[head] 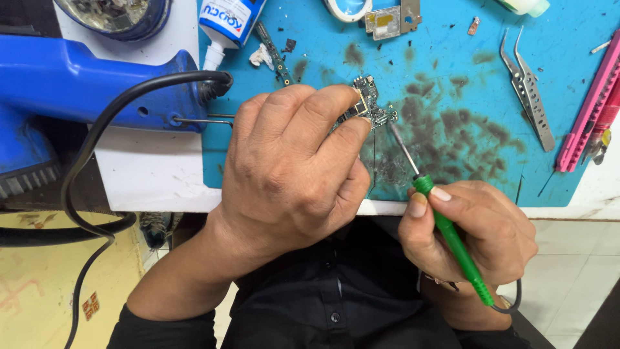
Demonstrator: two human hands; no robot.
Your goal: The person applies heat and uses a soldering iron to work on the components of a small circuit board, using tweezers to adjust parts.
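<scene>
My left hand (290, 174) pinches a small circuit board (369, 103) between thumb and fingers, holding it over the stained blue work mat (452, 77). My right hand (471, 232) grips a green-handled soldering iron (452, 239) like a pen. Its metal tip (394, 132) points up and left, touching the board's lower right edge. The hand hides most of the board.
A blue hot-air gun (84, 81) with a black cord (97, 148) lies at left. Metal tweezers (528, 87) and pink tools (591, 106) lie at right. A white glue tube (226, 26), a narrow board strip (274, 55) and a metal frame part (391, 18) sit along the far edge.
</scene>
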